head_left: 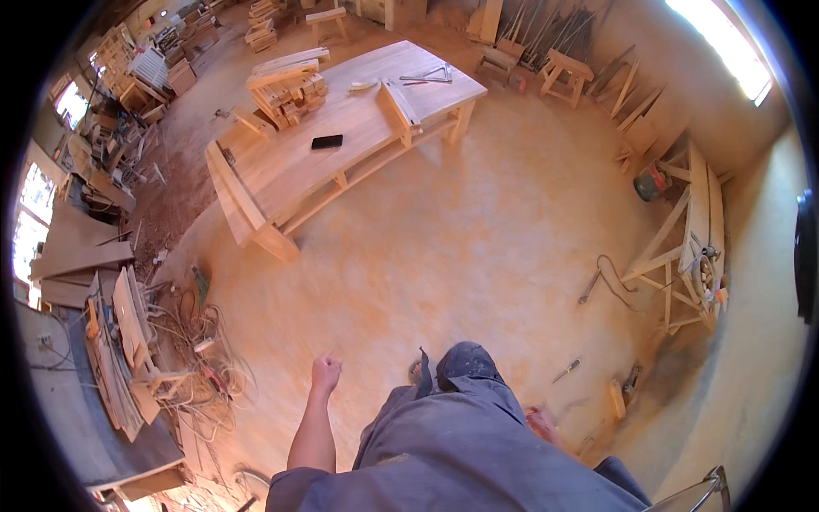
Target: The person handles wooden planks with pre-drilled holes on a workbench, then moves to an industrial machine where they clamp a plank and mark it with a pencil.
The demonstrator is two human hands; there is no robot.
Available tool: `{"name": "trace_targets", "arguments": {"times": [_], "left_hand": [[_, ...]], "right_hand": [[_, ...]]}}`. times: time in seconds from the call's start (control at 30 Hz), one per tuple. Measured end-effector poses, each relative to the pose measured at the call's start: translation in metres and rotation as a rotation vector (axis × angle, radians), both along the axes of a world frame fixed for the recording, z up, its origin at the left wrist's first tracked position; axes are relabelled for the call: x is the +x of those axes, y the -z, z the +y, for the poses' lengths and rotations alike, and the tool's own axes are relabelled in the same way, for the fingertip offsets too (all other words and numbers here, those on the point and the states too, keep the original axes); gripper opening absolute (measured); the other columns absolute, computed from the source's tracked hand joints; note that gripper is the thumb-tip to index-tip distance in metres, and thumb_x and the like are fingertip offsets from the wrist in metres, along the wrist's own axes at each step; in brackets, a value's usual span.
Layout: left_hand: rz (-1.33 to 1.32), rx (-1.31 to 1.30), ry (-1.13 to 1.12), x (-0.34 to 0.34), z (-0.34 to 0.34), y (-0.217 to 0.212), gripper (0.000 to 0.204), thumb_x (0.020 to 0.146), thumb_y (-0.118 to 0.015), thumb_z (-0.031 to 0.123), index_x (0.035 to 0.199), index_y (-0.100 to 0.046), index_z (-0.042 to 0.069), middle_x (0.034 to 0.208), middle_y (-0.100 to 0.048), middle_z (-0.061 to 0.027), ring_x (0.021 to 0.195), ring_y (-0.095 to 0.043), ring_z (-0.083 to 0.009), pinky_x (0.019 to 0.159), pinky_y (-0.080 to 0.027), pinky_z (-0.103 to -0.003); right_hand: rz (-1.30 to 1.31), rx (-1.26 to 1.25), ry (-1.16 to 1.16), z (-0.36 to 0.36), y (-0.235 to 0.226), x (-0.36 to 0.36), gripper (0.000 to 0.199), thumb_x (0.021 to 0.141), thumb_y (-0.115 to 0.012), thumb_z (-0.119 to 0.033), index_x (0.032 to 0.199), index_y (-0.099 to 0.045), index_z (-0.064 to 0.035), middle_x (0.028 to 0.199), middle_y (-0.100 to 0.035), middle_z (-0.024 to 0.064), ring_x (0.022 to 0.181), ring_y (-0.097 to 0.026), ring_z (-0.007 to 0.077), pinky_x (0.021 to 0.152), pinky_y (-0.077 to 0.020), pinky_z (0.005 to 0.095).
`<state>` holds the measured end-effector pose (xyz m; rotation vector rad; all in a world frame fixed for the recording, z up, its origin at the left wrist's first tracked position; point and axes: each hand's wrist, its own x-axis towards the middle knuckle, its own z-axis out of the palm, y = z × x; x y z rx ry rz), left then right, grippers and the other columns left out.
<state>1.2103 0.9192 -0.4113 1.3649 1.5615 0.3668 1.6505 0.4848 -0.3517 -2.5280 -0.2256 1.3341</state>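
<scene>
My left hand [326,373] hangs in front of me over the dusty floor, its fingers curled into a loose fist with nothing showing in them. Beside my right hip is my right hand [543,423], partly covered by my dark clothing; its fingers are too blurred to read. A screwdriver [566,369] lies on the floor ahead of that hand, with a small wood block [616,399] further right. Well beyond both hands stands a large wooden workbench [375,128]. On it are a black phone [327,142], a stack of wood pieces [288,92] and a metal frame-like tool [437,75].
Tangled cables [209,392] and leaning boards [128,316] crowd the left side. At right, a wooden trestle [695,230] stands by the wall near a bucket [652,182]. A hooked cord or strap [610,277] lies on the floor. A small stool [566,72] is at the back.
</scene>
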Motion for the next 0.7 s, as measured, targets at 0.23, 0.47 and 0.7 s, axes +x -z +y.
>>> {"name": "trace_targets", "arguments": {"times": [0.23,0.47,0.7], "left_hand": [[-0.024,-0.067,-0.146,0.046,0.120,0.036,0.051,0.087,-0.067,0.014,0.133,-0.055,-0.007,0.076,-0.066,-0.0075,0.068,-0.061,-0.0128,0.061,-0.050,-0.029],[0.177,-0.467,-0.257,0.065,0.123,-0.033,0.056,0.088,-0.064,0.007,0.139,-0.047,-0.009,0.088,-0.069,-0.0169,0.064,-0.064,-0.0175,0.054,-0.051,-0.030],[0.116,-0.594,-0.617,0.105,0.227,-0.089,0.060,0.092,-0.059,0.003,0.146,-0.037,-0.008,0.091,-0.069,-0.0174,0.062,-0.065,-0.0193,0.050,-0.050,-0.028]], "right_hand": [[0.072,0.054,-0.010,0.133,0.082,0.103,0.044,0.075,-0.060,-0.012,0.117,-0.070,-0.0031,0.089,-0.073,0.0171,0.080,-0.071,0.0237,0.075,-0.0550,0.0339],[-0.113,0.019,-0.780,0.421,0.136,0.213,0.032,0.089,-0.051,-0.027,0.098,-0.073,-0.0051,0.105,-0.070,0.0217,0.102,-0.066,0.0378,0.089,-0.0511,0.0455],[-0.205,0.460,-0.434,0.791,0.046,0.290,0.035,0.089,-0.055,-0.022,0.114,-0.069,-0.0023,0.105,-0.071,0.0217,0.100,-0.068,0.0279,0.089,-0.0516,0.0378]]}}
